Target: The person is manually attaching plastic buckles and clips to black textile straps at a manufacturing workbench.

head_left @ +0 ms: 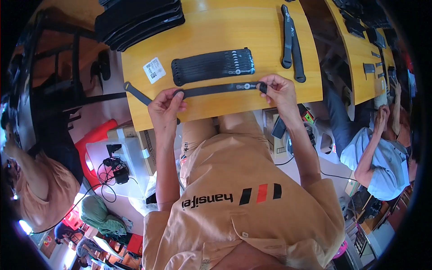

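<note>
Yellow tabletop [238,27] below, both hands [165,105] [281,92] hold a white-lettered strap [216,89]

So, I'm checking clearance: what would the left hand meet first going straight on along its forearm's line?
Probably the white label on the table, though the bundle of black straps lies close beside that line. How high the left hand is above the table is unclear.

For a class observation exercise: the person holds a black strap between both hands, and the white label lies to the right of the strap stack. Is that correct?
Not quite: the head view shows the white label left of the strap stack. A black strap is indeed held between the left hand and right hand.
</note>
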`<action>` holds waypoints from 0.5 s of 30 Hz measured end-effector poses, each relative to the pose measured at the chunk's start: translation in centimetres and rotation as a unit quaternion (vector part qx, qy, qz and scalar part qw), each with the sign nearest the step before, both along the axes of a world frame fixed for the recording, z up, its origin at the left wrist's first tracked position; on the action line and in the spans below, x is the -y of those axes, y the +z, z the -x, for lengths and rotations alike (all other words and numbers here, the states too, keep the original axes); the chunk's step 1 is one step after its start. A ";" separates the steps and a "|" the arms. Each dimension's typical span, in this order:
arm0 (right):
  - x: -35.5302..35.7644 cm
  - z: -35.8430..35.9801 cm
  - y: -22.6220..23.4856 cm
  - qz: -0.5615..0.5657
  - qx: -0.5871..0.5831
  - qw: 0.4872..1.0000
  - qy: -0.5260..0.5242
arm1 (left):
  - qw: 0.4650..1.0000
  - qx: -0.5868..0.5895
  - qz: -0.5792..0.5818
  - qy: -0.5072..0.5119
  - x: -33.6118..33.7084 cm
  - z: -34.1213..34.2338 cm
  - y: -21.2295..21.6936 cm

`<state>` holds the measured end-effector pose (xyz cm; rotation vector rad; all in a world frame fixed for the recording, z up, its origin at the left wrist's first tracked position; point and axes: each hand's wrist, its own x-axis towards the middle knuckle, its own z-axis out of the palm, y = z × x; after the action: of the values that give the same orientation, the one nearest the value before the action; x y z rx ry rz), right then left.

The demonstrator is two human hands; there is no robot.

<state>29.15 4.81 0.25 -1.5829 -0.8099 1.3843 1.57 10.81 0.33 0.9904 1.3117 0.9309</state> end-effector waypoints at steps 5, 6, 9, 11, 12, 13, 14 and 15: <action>-1.7 0.4 -1.8 -0.051 -0.011 0.996 -0.069 | 0.994 -0.103 -0.043 0.007 -2.2 -0.5 -1.6; -1.9 0.4 -2.2 -0.049 -0.010 0.996 -0.071 | 0.994 -0.101 -0.042 0.004 -2.3 -0.4 -1.9; -2.0 0.1 -3.2 -0.073 0.026 0.994 -0.070 | 0.991 -0.120 -0.054 0.004 -2.5 -0.5 -2.8; -2.0 -0.1 -3.6 -0.069 0.102 0.991 -0.045 | 0.991 -0.130 -0.038 0.019 -2.6 -0.6 -3.1; -2.1 -0.1 -3.6 -0.070 0.103 0.991 -0.047 | 0.991 -0.128 -0.039 0.018 -2.6 -0.6 -3.2; -2.1 0.1 -3.6 -0.078 0.103 0.990 -0.052 | 0.991 -0.127 -0.038 0.024 -2.6 -0.6 -3.4; -2.2 0.2 -3.6 -0.085 0.102 0.990 -0.056 | 0.991 -0.126 -0.036 0.031 -2.5 -0.6 -3.4; -2.2 0.2 -3.5 -0.085 0.104 0.989 -0.058 | 0.991 -0.124 -0.037 0.029 -2.6 -0.6 -3.5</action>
<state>28.91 7.04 -3.29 -1.6303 -0.9189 1.0511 2.22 13.39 -3.14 1.1585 1.5296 0.9273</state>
